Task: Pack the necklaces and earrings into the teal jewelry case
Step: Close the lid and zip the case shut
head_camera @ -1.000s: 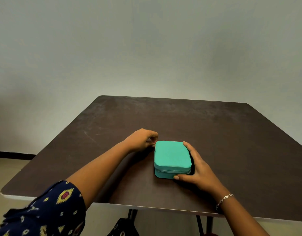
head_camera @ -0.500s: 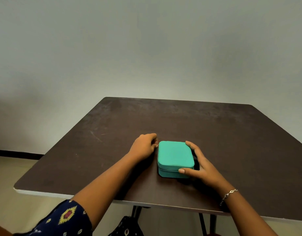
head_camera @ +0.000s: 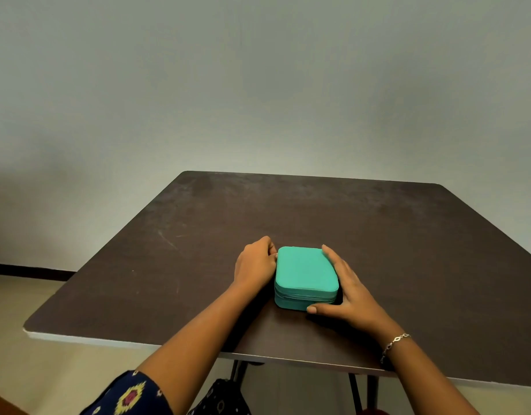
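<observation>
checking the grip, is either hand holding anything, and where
The right hand braces the teal jewelry case along its right side; the left hand curls at its left side, grip hidden.

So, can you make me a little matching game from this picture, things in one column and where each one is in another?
1. jewelry case
2. left hand
3. right hand
4. bracelet

A. on the right wrist
B. lid down, on the table
C. curled at the case's left edge
D. flat along the case's right side

Pairs: 1-B, 2-C, 3-D, 4-A.
</observation>
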`<move>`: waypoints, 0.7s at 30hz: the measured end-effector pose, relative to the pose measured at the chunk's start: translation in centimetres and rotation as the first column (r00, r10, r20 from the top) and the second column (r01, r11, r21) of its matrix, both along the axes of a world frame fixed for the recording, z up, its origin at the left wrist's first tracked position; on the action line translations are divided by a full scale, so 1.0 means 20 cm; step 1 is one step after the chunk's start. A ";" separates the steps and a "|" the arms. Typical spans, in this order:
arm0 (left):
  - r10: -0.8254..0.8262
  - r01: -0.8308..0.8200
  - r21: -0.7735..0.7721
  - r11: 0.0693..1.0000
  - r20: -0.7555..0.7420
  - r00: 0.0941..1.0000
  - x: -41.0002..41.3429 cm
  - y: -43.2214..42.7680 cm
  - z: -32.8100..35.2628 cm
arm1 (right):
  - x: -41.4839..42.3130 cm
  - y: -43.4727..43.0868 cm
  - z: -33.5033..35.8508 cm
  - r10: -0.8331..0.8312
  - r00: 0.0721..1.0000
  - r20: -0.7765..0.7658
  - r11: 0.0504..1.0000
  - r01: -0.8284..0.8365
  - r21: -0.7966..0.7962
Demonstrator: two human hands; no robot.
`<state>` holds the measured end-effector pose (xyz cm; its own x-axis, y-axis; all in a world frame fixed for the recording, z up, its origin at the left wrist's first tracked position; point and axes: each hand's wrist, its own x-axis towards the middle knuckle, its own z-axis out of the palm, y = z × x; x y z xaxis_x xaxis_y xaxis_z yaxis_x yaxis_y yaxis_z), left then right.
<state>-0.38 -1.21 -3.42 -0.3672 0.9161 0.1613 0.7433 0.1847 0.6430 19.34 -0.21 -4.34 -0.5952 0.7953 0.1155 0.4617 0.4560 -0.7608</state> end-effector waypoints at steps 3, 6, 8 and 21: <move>0.001 -0.001 0.005 1.000 0.033 0.999 -0.01 -0.01 -0.01 | -0.01 0.00 0.00 -0.004 1.000 0.008 0.999 0.004 0.035; -0.038 0.038 0.017 0.999 0.041 0.998 -0.03 -0.02 -0.02 | 0.00 0.00 -0.01 -0.006 1.000 -0.003 0.999 0.006 0.048; -0.048 0.046 0.026 0.999 0.059 0.997 -0.05 -0.03 -0.03 | 0.00 0.00 -0.01 -0.012 1.000 -0.013 0.998 0.013 0.057; -0.092 0.089 0.034 0.995 0.115 0.989 -0.12 -0.12 -0.02 | -0.01 0.00 -0.01 -0.035 0.999 -0.026 0.998 0.036 0.047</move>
